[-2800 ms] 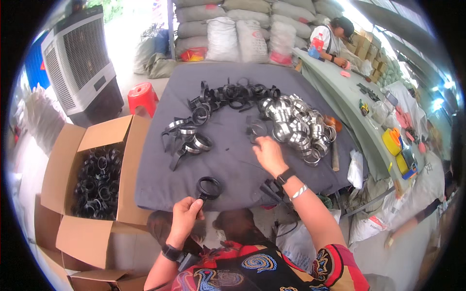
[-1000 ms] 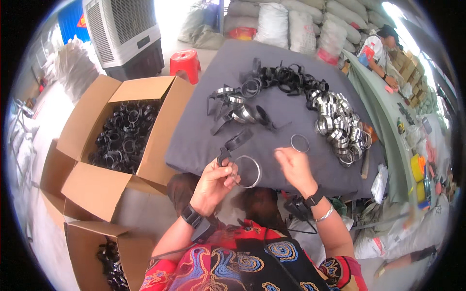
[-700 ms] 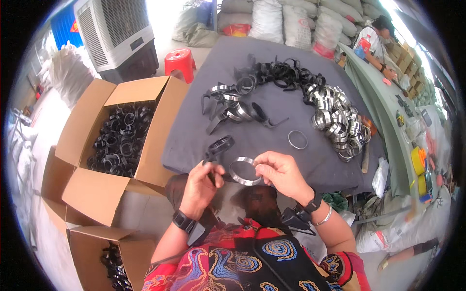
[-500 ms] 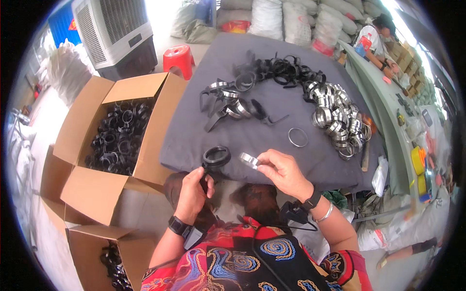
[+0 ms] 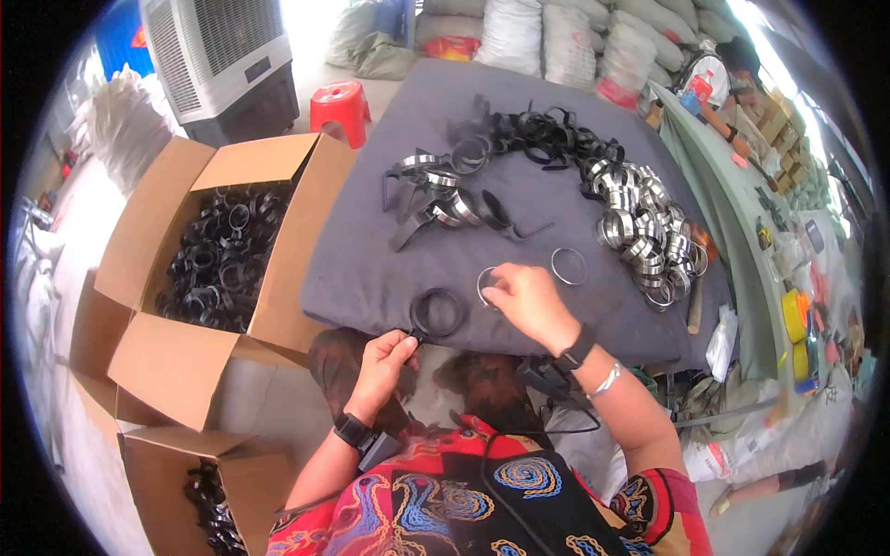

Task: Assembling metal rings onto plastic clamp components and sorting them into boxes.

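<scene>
- Here the left hand (image 5: 385, 357) pinches the tail of a black ring clamp (image 5: 438, 312), whose loop lies flat on the near edge of the grey desk (image 5: 371, 278).
- Just at 3 o'clock of that loop, the right hand (image 5: 524, 298) grips a silver ring (image 5: 486, 283) between its fingertips, low over the cloth.
- Another silver ring (image 5: 568, 266) lies loose at 2 o'clock of the right hand.
- A heap of silver rings (image 5: 644, 232) sits further out at 2 o'clock; black straps (image 5: 538, 139) pile at 12.
- An open cardboard box (image 5: 218, 250) of black clamps stands at 9 o'clock, beside the desk.
</scene>
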Demonstrator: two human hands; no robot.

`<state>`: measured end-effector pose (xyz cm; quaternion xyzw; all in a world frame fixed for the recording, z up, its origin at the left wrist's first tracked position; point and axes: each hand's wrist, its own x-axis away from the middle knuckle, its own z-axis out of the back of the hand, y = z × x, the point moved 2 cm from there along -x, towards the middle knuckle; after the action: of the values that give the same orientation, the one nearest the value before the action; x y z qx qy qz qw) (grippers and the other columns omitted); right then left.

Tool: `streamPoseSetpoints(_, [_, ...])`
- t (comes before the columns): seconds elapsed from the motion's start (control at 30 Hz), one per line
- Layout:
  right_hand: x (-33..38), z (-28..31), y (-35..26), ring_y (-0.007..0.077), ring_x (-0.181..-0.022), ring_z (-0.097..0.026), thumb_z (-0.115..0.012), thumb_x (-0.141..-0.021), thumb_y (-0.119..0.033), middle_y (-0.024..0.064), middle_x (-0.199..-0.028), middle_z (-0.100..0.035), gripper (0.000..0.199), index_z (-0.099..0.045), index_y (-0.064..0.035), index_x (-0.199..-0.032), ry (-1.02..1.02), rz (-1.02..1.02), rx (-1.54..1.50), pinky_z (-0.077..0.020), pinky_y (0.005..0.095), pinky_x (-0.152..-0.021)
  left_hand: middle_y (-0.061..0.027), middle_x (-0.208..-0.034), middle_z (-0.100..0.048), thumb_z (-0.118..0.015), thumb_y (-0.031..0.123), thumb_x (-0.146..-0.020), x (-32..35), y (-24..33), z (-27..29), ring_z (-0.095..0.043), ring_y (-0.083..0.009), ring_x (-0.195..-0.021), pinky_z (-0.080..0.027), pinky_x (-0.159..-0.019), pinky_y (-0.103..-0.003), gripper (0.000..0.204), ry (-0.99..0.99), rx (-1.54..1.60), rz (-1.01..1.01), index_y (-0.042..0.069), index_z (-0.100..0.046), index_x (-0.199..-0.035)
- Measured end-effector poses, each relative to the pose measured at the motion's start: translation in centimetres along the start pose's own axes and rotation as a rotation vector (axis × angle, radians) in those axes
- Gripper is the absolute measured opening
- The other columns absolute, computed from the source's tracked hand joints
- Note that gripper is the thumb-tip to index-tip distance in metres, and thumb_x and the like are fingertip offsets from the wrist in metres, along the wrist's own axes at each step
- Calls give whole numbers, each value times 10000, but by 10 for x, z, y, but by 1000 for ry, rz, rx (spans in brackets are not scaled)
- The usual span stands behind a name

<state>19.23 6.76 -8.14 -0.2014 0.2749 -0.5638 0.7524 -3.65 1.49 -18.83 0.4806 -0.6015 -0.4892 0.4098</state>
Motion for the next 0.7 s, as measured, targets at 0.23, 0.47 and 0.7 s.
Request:
streamPoseSetpoints(0.23, [-4,7,15,341,-1128,-467,-576,-686,29,156,-1182,-497,595,-511,-72,-1269,-311,454,402,-450,432,-864,13,-646,-558,-558,173,-917,-1,-1,4,-473,-55,-630,-382,-608,-230,243,-27,-15,-3,40,-556,-714])
streamPoseSetpoints(0.47, [3,12,-36,317,-1091,-481,-569,-730,-25,162,-1164,-495,470,-536,-53,-1198,-273,571,623,-469,393,-814,-4,-684,-579,-542,188,-931,-3,-12,8,-524,-99,-675,-423,-681,-257,260,-78,-14,5,29,-576,-728])
streamPoseSetpoints(0.7, [12,16,-66,295,-1062,-485,-571,-725,-105,153,-1137,-480,426,-541,-39,-1145,-1,835,718,-486,355,-771,-2,-684,-578,-544,183,-921,-4,-12,10,-521,-94,-683,-421,-687,-255,257,-99,-40,9,25,-579,-722])
